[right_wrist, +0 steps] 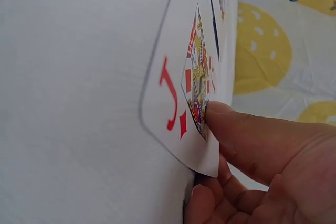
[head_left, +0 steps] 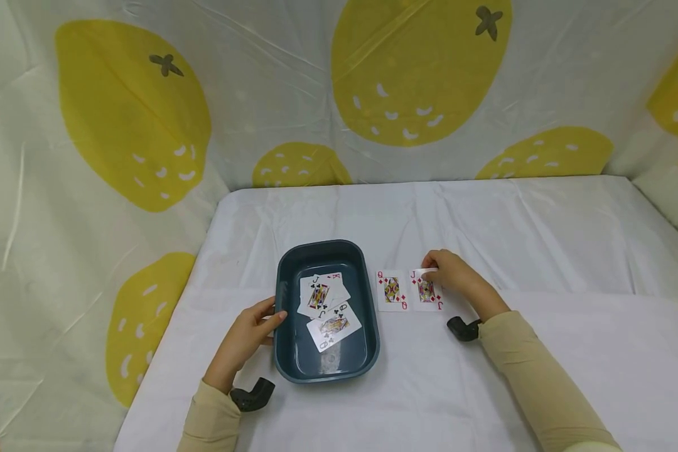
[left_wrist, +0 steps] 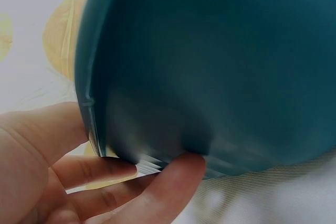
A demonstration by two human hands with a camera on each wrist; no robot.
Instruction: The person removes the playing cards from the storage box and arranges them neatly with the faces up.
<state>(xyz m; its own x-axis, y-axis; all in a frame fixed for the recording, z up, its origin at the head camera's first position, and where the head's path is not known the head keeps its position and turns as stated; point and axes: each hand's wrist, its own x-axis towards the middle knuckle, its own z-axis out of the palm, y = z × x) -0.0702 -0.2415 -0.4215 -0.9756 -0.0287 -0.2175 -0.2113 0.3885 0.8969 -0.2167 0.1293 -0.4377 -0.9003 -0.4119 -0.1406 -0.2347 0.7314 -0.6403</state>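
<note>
A dark teal plastic tub (head_left: 367, 351) stands on the white-covered table, with several playing cards (head_left: 334, 325) lying overlapped on its floor, a jack and a queen of clubs among them. My left hand (head_left: 250, 329) grips the tub's left wall, thumb at the rim and fingers against the outer side, as the left wrist view shows. To the tub's right, a queen of diamonds (head_left: 392, 290) lies face up. Beside it is the jack of diamonds (head_left: 427, 294), whose upper right edge my right hand (head_left: 454, 273) pinches, thumb on the face and fingers beneath.
A white cloth (head_left: 542, 251) covers the table. Behind and to the left hangs a pale curtain (head_left: 282, 75) printed with large yellow lemons. Black wrist-worn devices (head_left: 252, 395) sit below both hands.
</note>
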